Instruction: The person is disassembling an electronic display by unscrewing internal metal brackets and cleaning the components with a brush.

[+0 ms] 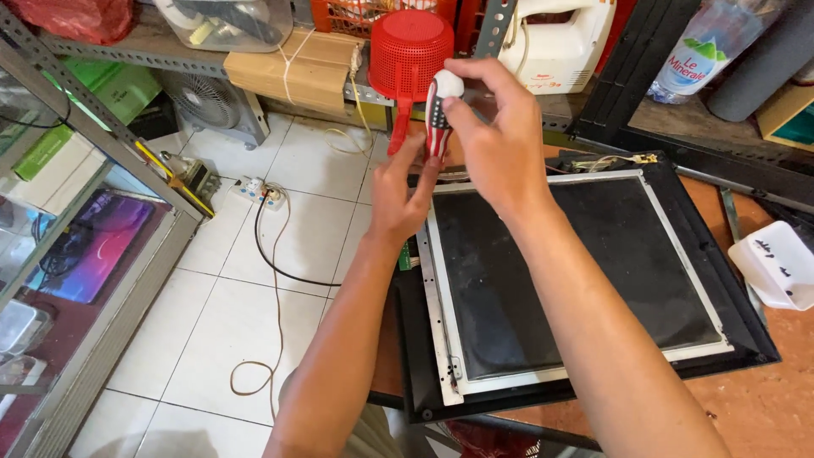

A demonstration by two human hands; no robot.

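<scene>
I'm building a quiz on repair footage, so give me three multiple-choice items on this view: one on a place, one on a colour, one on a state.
1. Where does the screen panel lie?
A. flat on the wooden table
B. on the tiled floor
C. on the metal shelf

2. What colour is the plastic strainer behind the hands?
A. blue
B. red
C. green

3. How is the screwdriver held?
A. lying loose on the panel
C. by the left hand alone
B. upright, the right hand on its handle top and the left hand at its lower part

Answers: 1 A, the panel rests in its black frame on the tabletop. 2 B, the strainer is plainly red. 3 B, both hands grip the striped handle, right above left.
</scene>
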